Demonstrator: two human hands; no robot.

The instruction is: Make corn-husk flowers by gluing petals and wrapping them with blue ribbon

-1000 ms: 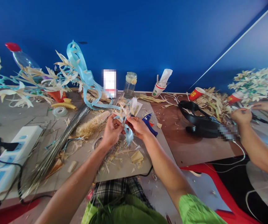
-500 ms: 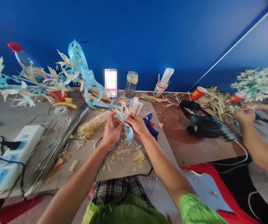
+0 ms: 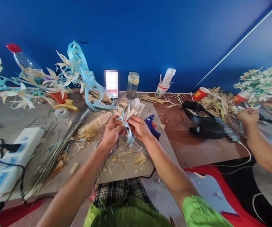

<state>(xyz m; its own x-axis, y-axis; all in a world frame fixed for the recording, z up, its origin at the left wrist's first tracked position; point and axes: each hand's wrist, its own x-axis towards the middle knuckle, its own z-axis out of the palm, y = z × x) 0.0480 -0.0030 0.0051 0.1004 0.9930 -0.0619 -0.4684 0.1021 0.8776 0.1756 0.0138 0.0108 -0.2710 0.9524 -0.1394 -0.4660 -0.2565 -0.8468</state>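
In front of me, my left hand (image 3: 112,130) pinches the base of a small flower made of pale dried husk strips (image 3: 129,111). My right hand (image 3: 139,127) is closed at the same spot, its fingertips on a light blue ribbon (image 3: 129,136) that passes around the base. One ribbon end hangs down between my hands. The longer part runs left to a looped bunch of ribbon (image 3: 80,58) standing above the table. My fingers hide the exact point where ribbon and flower meet.
Left of my hands lie a bundle of thin wires (image 3: 65,142), a corn cob (image 3: 95,124), a tape roll (image 3: 61,113) and a power strip (image 3: 20,160). A blue glue gun (image 3: 153,126) is at right, then a black headset (image 3: 204,126). Another person's hand (image 3: 249,116) works far right.
My fingers have shifted slightly around the flower's base, and the flower's tips show more openly above them. The hanging ribbon end has moved a little. The view has drifted slightly.
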